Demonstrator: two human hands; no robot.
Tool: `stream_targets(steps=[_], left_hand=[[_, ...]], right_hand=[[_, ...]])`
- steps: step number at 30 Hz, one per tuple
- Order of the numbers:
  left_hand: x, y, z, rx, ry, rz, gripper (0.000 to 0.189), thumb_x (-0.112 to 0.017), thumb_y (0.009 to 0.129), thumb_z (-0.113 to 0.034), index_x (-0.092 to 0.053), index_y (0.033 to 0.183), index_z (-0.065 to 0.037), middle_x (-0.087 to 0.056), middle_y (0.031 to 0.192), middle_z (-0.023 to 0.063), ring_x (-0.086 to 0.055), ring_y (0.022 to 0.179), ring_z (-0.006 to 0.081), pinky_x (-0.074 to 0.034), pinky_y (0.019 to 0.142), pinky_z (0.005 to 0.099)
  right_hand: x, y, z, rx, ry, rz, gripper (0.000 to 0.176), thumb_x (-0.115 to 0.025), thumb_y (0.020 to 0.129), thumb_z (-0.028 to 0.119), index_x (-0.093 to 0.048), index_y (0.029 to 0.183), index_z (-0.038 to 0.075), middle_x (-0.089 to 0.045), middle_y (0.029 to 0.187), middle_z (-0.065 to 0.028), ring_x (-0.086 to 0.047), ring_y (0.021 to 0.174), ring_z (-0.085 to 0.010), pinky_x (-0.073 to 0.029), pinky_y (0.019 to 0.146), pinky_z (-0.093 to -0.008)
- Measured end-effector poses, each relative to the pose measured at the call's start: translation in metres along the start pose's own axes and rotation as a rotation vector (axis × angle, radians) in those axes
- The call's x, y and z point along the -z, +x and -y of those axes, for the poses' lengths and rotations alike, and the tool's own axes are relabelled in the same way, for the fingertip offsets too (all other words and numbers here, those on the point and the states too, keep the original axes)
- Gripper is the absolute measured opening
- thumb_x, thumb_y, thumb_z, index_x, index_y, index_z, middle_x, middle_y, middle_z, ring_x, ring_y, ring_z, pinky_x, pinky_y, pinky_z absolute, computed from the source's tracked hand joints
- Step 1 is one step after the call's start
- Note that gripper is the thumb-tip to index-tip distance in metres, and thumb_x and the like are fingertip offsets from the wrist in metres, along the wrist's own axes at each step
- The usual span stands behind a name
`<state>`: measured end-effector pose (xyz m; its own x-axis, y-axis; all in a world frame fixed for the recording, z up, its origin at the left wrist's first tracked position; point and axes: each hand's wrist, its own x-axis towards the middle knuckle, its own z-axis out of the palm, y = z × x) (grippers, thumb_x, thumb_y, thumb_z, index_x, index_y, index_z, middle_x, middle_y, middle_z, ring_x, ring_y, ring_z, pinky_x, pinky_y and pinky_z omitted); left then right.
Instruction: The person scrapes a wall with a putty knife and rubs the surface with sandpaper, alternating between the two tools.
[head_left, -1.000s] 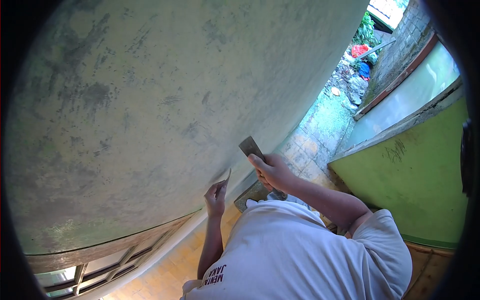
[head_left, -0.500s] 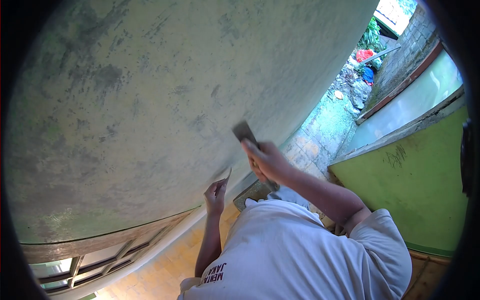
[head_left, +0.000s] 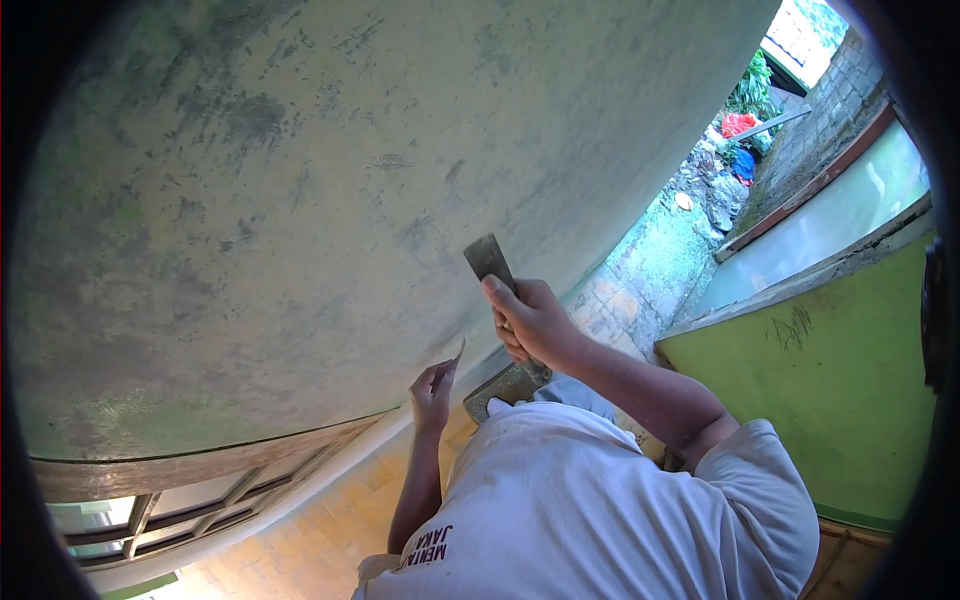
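My right hand [head_left: 535, 322] is wrapped round a putty knife [head_left: 490, 258], its flat grey blade pointing up and to the left in front of the wall. The rest of the knife is mostly hidden by my fingers. Lower and to the left, my left hand [head_left: 431, 398] pinches a thin, slightly curved flat piece [head_left: 459, 352], seen almost edge-on close to the wall. The wall [head_left: 330, 210] is pale, with dark grey smudges and scuffed patches across it.
A slatted wooden window frame [head_left: 150, 515] lies at lower left. Behind the right arm stands a green wall [head_left: 810, 370] with dark scribbles. A grey block-like ledge [head_left: 505, 385] is below my hands. Rubbish with a red bag [head_left: 738, 125] lies along the tiled passage [head_left: 640, 262].
The view has shifted slightly, the wall sliding a little right in it. The putty knife, blurred before, now shows sharply. Both hands keep their hold in nearly the same place.
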<state>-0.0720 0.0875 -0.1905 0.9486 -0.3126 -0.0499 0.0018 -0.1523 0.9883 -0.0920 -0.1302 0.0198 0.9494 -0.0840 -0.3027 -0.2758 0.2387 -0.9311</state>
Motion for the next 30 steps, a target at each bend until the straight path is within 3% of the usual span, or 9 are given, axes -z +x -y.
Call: stream_targets(steps=[6,8,13,19,21,25,28,30], left_hand=[[0.002,-0.004,0.003,-0.007,-0.008,-0.034,0.018,-0.058,0.087,-0.009,-0.066,0.100,0.002,-0.067,0.086,0.0045,-0.059,0.081,0.0091,-0.046,0.077,0.0250],[0.003,-0.007,0.003,-0.005,-0.021,-0.041,0.018,-0.058,0.087,-0.009,-0.066,0.100,0.002,-0.067,0.086,0.0044,-0.059,0.080,0.0089,-0.046,0.077,0.0249],[0.005,-0.012,0.005,-0.010,-0.011,-0.035,0.018,-0.059,0.087,-0.009,-0.066,0.100,0.001,-0.067,0.086,0.0041,-0.059,0.080,0.0087,-0.046,0.076,0.0249],[0.004,-0.017,0.010,-0.040,-0.035,-0.080,0.018,-0.059,0.086,-0.009,-0.066,0.099,0.001,-0.066,0.086,0.0041,-0.058,0.079,0.0087,-0.045,0.075,0.0250],[0.004,-0.019,0.008,-0.014,-0.060,-0.077,0.015,-0.058,0.084,-0.008,-0.065,0.093,0.001,-0.065,0.082,0.0043,-0.057,0.077,0.0094,-0.045,0.074,0.0254],[0.005,-0.020,-0.002,-0.054,-0.048,-0.070,0.015,-0.055,0.084,-0.011,-0.061,0.085,0.002,-0.063,0.078,0.0055,-0.056,0.074,0.0103,-0.044,0.069,0.0265],[0.002,-0.013,-0.023,-0.129,-0.140,-0.019,0.020,-0.052,0.084,-0.016,-0.058,0.079,0.003,-0.060,0.072,0.0063,-0.054,0.069,0.0109,-0.043,0.064,0.0270],[-0.003,-0.009,-0.052,-0.124,-0.184,0.171,0.025,-0.050,0.085,-0.019,-0.057,0.079,0.004,-0.059,0.067,0.0063,-0.053,0.064,0.0116,-0.041,0.059,0.0273]], right_hand=[[0.009,-0.011,-0.038,-0.137,0.055,0.050,0.050,-0.046,0.094,0.047,-0.041,0.064,0.008,-0.039,0.048,0.0014,-0.041,0.036,-0.0083,-0.034,0.036,-0.0254],[0.013,0.003,-0.019,-0.026,0.011,-0.074,0.049,-0.046,0.094,0.047,-0.042,0.064,0.008,-0.039,0.048,0.0016,-0.040,0.036,-0.0082,-0.034,0.036,-0.0255],[0.005,-0.003,0.008,0.059,0.080,-0.034,0.049,-0.047,0.094,0.048,-0.043,0.068,0.007,-0.040,0.048,-0.0002,-0.040,0.034,-0.0106,-0.035,0.035,-0.0272],[0.017,-0.004,-0.019,-0.106,0.041,-0.008,0.049,-0.047,0.093,0.050,-0.042,0.068,0.008,-0.040,0.048,0.0002,-0.039,0.035,-0.0103,-0.036,0.036,-0.0274],[0.013,0.005,0.007,0.012,0.052,-0.054,0.047,-0.048,0.093,0.049,-0.042,0.070,0.009,-0.040,0.049,0.0003,-0.039,0.035,-0.0104,-0.036,0.037,-0.0280],[0.008,-0.004,0.003,-0.015,0.097,-0.031,0.044,-0.048,0.094,0.047,-0.043,0.073,0.008,-0.042,0.051,-0.0008,-0.042,0.037,-0.0110,-0.039,0.039,-0.0285],[0.008,-0.008,-0.024,0.010,0.191,0.031,0.040,-0.047,0.095,0.043,-0.044,0.077,0.007,-0.045,0.056,-0.0023,-0.047,0.042,-0.0124,-0.042,0.044,-0.0291],[0.009,-0.008,-0.036,0.059,0.222,0.076,0.037,-0.048,0.096,0.039,-0.047,0.082,0.005,-0.050,0.062,-0.0038,-0.051,0.046,-0.0127,-0.044,0.047,-0.0273]])
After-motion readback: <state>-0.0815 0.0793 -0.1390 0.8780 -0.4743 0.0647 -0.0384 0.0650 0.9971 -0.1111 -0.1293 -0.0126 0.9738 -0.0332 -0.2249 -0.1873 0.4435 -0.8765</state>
